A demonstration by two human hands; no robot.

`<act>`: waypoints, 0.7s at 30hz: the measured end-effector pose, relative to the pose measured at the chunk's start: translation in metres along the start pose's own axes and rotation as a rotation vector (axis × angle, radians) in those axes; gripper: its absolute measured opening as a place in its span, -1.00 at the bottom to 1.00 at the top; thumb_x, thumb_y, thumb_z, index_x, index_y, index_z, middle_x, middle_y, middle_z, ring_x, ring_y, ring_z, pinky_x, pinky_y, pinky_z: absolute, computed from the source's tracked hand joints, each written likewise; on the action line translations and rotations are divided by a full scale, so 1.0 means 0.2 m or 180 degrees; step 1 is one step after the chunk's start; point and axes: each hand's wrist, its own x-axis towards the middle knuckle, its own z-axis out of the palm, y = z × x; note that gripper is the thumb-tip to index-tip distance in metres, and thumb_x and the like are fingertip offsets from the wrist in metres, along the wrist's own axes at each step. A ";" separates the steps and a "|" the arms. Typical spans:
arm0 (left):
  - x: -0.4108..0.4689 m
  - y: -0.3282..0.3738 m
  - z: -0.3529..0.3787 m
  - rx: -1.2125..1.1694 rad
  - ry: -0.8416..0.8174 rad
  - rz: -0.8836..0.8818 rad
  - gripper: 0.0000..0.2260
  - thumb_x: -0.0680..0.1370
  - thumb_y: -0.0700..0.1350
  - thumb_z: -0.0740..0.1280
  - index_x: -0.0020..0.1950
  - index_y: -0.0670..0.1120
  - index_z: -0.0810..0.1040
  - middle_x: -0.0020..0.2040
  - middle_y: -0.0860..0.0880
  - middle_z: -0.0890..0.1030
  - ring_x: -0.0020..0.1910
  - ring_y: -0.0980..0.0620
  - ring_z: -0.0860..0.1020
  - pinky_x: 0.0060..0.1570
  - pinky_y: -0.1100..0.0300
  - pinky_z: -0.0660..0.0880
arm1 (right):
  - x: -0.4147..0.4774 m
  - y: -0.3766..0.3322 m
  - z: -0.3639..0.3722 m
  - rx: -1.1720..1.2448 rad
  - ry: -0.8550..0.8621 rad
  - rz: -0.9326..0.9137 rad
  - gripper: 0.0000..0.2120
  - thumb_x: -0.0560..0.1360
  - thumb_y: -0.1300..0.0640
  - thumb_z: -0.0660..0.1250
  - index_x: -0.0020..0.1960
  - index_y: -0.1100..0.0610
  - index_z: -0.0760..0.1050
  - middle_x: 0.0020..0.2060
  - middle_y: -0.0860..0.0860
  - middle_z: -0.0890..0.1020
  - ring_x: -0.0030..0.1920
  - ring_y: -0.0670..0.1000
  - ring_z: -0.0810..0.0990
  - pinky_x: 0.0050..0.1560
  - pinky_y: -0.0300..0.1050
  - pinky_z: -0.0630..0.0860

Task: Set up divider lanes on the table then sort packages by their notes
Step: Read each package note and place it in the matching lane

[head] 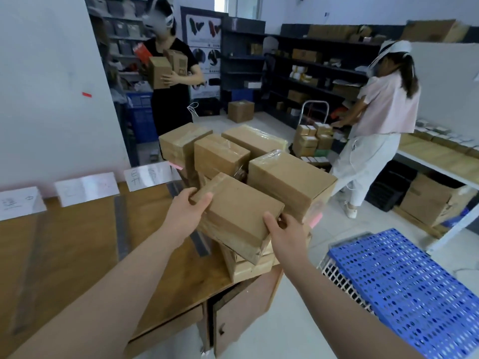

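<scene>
Well, the three white cards (86, 187) propped along the table's (77, 255) back edge carry hand-drawn marks, too blurred to read. A pink note (316, 220) sticks out from the pile of taped boxes (290, 177), its writing too small to make out.

The left hand (190, 206) grips the far left corner of a brown box (241, 216), thumb on top and fingers curled round the edge. The right hand (283, 235) grips the near right corner the same way. That box is tilted on top of the pile at the table's right end; whether it rests on the boxes beneath or is just clear of them, I cannot tell.

The lowest boxes sit right at the table's front corner, above a cabinet door (241, 314). Grey strips (121, 226) run front to back across the wooden top, left of the pile, with bands of wood between them. To the right of the table, a blue slatted crate (409, 288) stands on the pale floor, near the right forearm.
</scene>
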 end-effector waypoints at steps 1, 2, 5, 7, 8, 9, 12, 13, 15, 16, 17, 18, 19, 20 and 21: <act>-0.04 -0.01 -0.02 -0.0049 0.0096 0.0013 -0.50 0.59 0.17 0.23 0.47 -0.04 0.33 0.31 0.01 0.45 0.15 0.05 0.46 0.06 0.21 0.39 | -0.02 0.00 0.00 -0.0013 -0.0010 -0.0082 -0.66 0.53 -0.14 0.28 0.17 0.06 0.54 -0.04 -0.12 0.63 -0.01 -0.07 0.59 -0.08 -0.18 0.48; -0.08 -0.02 -0.04 -0.0090 0.0200 0.0056 -0.53 0.60 0.15 0.23 0.44 -0.04 0.36 0.25 0.03 0.47 0.05 0.12 0.46 -0.03 0.28 0.38 | -0.03 -0.02 0.01 -0.0001 -0.0009 -0.0185 -0.64 0.54 -0.13 0.27 0.21 0.06 0.53 0.00 -0.12 0.63 0.02 -0.07 0.58 -0.03 -0.17 0.48; -0.18 -0.04 -0.11 -0.0217 0.0546 0.0235 -0.64 0.59 0.06 0.30 0.34 -0.04 0.43 0.15 0.07 0.50 -0.04 0.17 0.47 -0.19 0.37 0.35 | -0.08 -0.09 0.05 0.0459 -0.0009 -0.0339 -0.58 0.54 -0.10 0.29 0.31 0.09 0.43 0.09 -0.09 0.58 0.08 -0.08 0.54 0.10 -0.16 0.47; -0.23 -0.07 -0.18 -0.0380 0.0727 0.0296 -0.68 0.55 -0.03 0.38 0.29 -0.01 0.45 0.15 0.10 0.52 0.01 0.18 0.48 -0.17 0.38 0.39 | -0.09 -0.16 0.09 0.1015 -0.0133 -0.0124 -0.61 0.55 -0.13 0.27 0.29 0.03 0.35 0.06 -0.13 0.52 0.06 -0.11 0.50 0.13 -0.11 0.44; -0.26 -0.08 -0.22 -0.0452 0.0796 0.0336 -0.68 0.54 -0.07 0.40 0.26 0.00 0.45 0.14 0.12 0.52 0.02 0.22 0.49 -0.17 0.41 0.42 | -0.10 -0.19 0.11 0.1263 -0.0212 0.0018 -0.63 0.56 -0.16 0.24 0.27 -0.02 0.32 0.04 -0.15 0.49 0.04 -0.13 0.48 0.14 -0.08 0.42; -0.29 -0.10 -0.26 -0.0499 0.0850 0.0363 -0.68 0.53 -0.11 0.42 0.24 0.01 0.45 0.13 0.15 0.53 0.03 0.27 0.49 -0.16 0.44 0.43 | -0.10 -0.21 0.14 0.1489 -0.0281 0.0149 -0.66 0.56 -0.19 0.22 0.25 -0.06 0.31 0.04 -0.16 0.48 0.03 -0.14 0.47 0.14 -0.05 0.42; -0.36 -0.17 -0.39 -0.0674 0.1013 0.0355 -0.66 0.50 -0.14 0.46 0.21 0.05 0.44 0.12 0.20 0.53 0.08 0.29 0.49 -0.06 0.40 0.44 | -0.11 -0.30 0.26 0.1996 -0.0568 0.0390 -0.78 0.54 -0.23 0.20 0.03 -0.11 0.44 0.04 -0.10 0.56 0.05 -0.07 0.53 0.17 0.01 0.46; -0.40 -0.18 -0.43 -0.0768 0.1079 0.0283 -0.67 0.51 -0.09 0.45 0.21 0.06 0.43 0.11 0.22 0.53 0.07 0.29 0.50 -0.05 0.38 0.45 | -0.13 -0.33 0.31 0.1995 -0.0711 0.0417 -0.79 0.54 -0.24 0.21 -0.04 -0.13 0.47 0.02 -0.07 0.60 0.05 -0.03 0.56 0.19 0.04 0.48; -0.46 -0.23 -0.52 -0.0995 0.1277 0.0087 -0.72 0.54 0.05 0.36 0.22 0.06 0.44 0.07 0.19 0.54 0.03 0.24 0.51 0.01 0.30 0.50 | -0.19 -0.38 0.42 0.1807 -0.1009 0.0414 -0.79 0.53 -0.23 0.24 -0.11 -0.12 0.50 -0.02 -0.05 0.62 0.03 0.01 0.58 0.17 0.06 0.50; -0.49 -0.26 -0.56 -0.1106 0.1350 -0.0052 -0.72 0.56 0.13 0.29 0.22 0.06 0.45 0.06 0.16 0.55 0.02 0.20 0.53 0.04 0.25 0.51 | -0.22 -0.39 0.47 0.1708 -0.1114 0.0359 -0.81 0.53 -0.20 0.26 -0.12 -0.12 0.52 -0.03 -0.05 0.61 0.03 0.01 0.57 0.15 0.06 0.52; -0.52 -0.28 -0.58 -0.1294 0.1366 -0.0190 -0.65 0.56 0.23 0.22 0.23 0.06 0.47 0.06 0.12 0.57 0.04 0.14 0.55 0.08 0.19 0.50 | -0.24 -0.39 0.51 0.1643 -0.1185 0.0248 -0.86 0.54 -0.15 0.29 -0.10 -0.12 0.54 -0.02 -0.08 0.60 0.04 0.01 0.57 0.16 0.07 0.53; -0.54 -0.32 -0.63 -0.1487 0.1390 -0.0339 -0.54 0.53 0.33 0.15 0.25 0.06 0.48 0.08 0.10 0.59 0.09 0.08 0.56 0.15 0.12 0.48 | -0.27 -0.40 0.56 0.1609 -0.1280 0.0166 -0.91 0.54 -0.09 0.32 -0.02 -0.12 0.57 -0.01 -0.11 0.59 0.05 -0.01 0.56 0.18 0.08 0.53; -0.57 -0.34 -0.67 -0.1703 0.1413 -0.0509 -0.42 0.48 0.41 0.08 0.28 0.06 0.50 0.12 0.08 0.61 0.13 0.04 0.56 0.23 0.05 0.44 | -0.32 -0.41 0.61 0.1564 -0.1396 0.0067 -0.83 0.54 -0.04 0.33 0.12 -0.10 0.57 0.02 -0.13 0.58 0.06 -0.03 0.54 0.20 0.08 0.52; -0.59 -0.38 -0.71 -0.1963 0.1429 -0.0638 -0.34 0.44 0.47 0.04 0.29 0.07 0.52 0.15 0.06 0.63 0.17 0.02 0.56 0.28 0.00 0.42 | -0.36 -0.42 0.66 0.1491 -0.1527 -0.0056 -0.72 0.54 0.00 0.34 0.24 -0.07 0.53 0.05 -0.15 0.57 0.08 -0.06 0.53 0.21 0.05 0.52; -0.60 -0.41 -0.77 -0.2272 0.1427 -0.0703 -0.31 0.42 0.49 0.03 0.28 0.07 0.54 0.14 0.03 0.66 0.17 0.00 0.58 0.27 -0.03 0.43 | -0.39 -0.43 0.70 0.1413 -0.1655 -0.0210 -0.66 0.55 0.04 0.34 0.32 -0.06 0.49 0.08 -0.16 0.57 0.09 -0.10 0.53 0.21 0.01 0.52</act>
